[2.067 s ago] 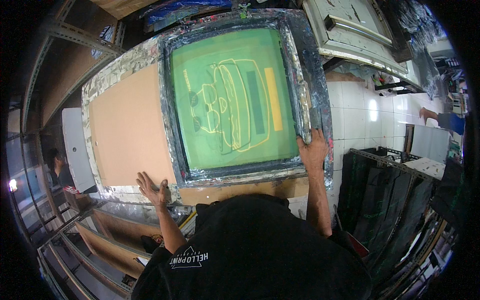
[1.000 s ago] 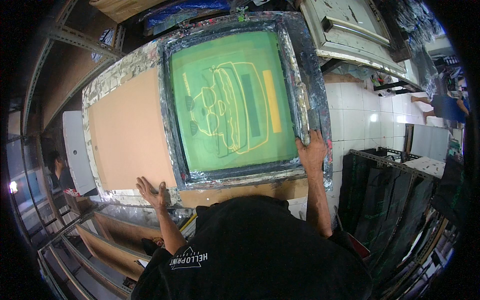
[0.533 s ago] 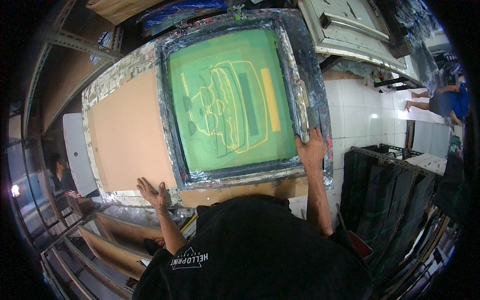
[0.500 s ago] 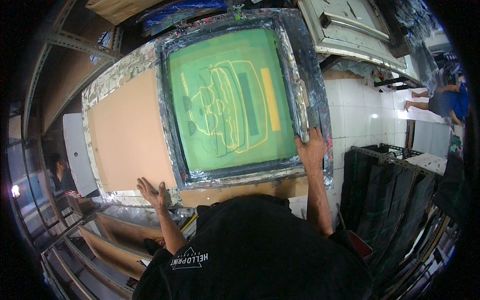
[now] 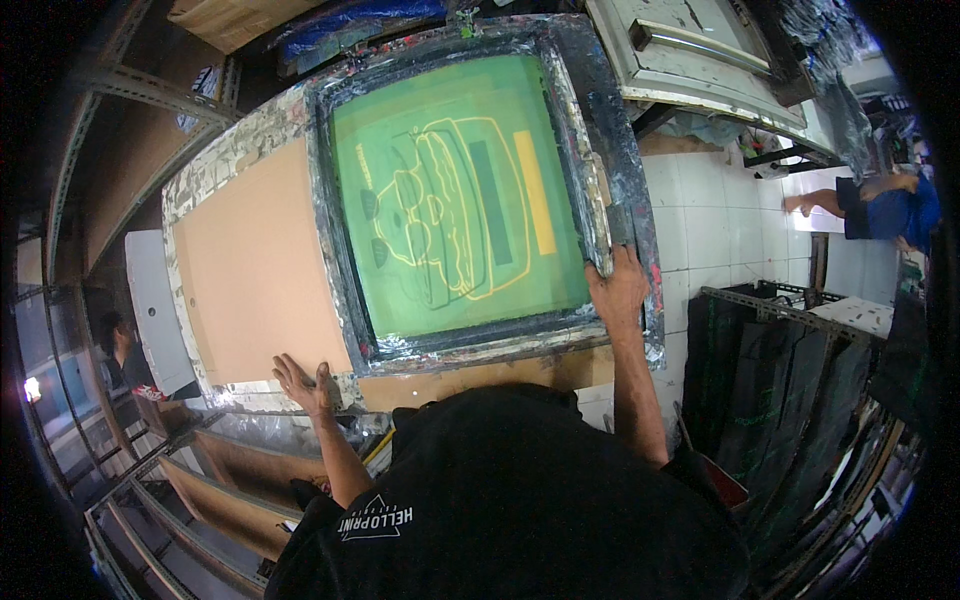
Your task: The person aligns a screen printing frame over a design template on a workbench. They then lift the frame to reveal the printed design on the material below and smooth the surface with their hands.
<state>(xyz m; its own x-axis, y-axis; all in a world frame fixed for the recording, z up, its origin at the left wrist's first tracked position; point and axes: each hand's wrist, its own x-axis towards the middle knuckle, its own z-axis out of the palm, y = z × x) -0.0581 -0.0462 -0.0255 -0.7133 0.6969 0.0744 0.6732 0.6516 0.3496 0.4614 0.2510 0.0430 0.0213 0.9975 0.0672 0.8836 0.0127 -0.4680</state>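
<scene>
A screen printing frame (image 5: 337, 235) with dark, paint-smeared bars lies on the bench. Its green mesh (image 5: 400, 310) carries a yellow outline drawing and a solid yellow bar. My right hand (image 5: 620, 290) is at the frame's lower right corner, its thumb and fingers closed around the right-hand bar; the undersides of the fingers are hidden. My left hand (image 5: 305, 385) has its fingers spread, resting at the near edge of a flat tan board (image 5: 255, 270) left of the frame. Nothing is held in it.
The paint-spotted bench (image 5: 240, 150) shows around the board. Metal shelving (image 5: 90, 130) stands at left, with a person (image 5: 125, 350) beyond. Dark panels (image 5: 770, 360) stand in a rack at right. Another person (image 5: 880, 205) is far right, past white floor tiles (image 5: 700, 220).
My right hand has slid slightly up and its fingers curl closer around the bar. My left hand stays in place. The far-right person's legs have shifted.
</scene>
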